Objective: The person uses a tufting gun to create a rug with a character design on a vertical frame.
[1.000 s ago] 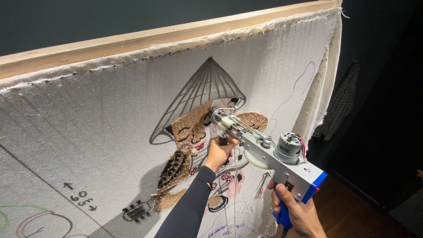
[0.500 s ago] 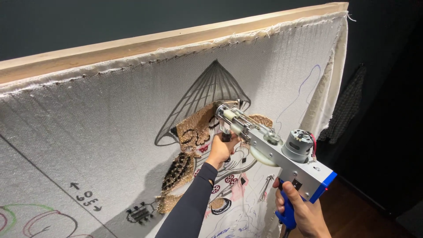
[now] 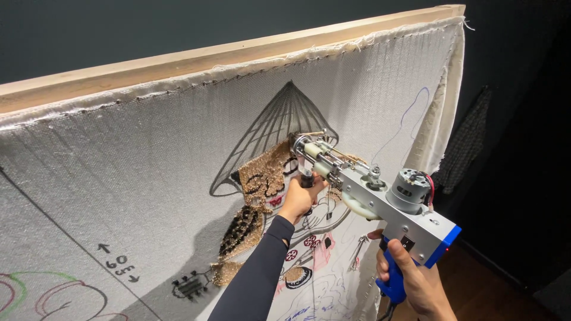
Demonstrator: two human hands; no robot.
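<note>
I hold a grey metal tufting gun with both hands, its tip pressed against a stretched white cloth. My left hand, in a dark sleeve, grips the black front handle below the gun's nose. My right hand wraps the blue rear handle at the lower right. The nose touches the cloth beside a patch of tan and brown tufted yarn, under a drawn cone-shaped hat. A small motor sits on top of the gun.
The cloth is stretched on a wooden frame that slants across the top. Pen sketches and arrow marks cover the lower cloth. A dark wall lies behind, with a wooden floor at the lower right.
The gun and both hands have stayed at the same spot on the cloth, perhaps shifting slightly right and up. The view has drifted a little.
</note>
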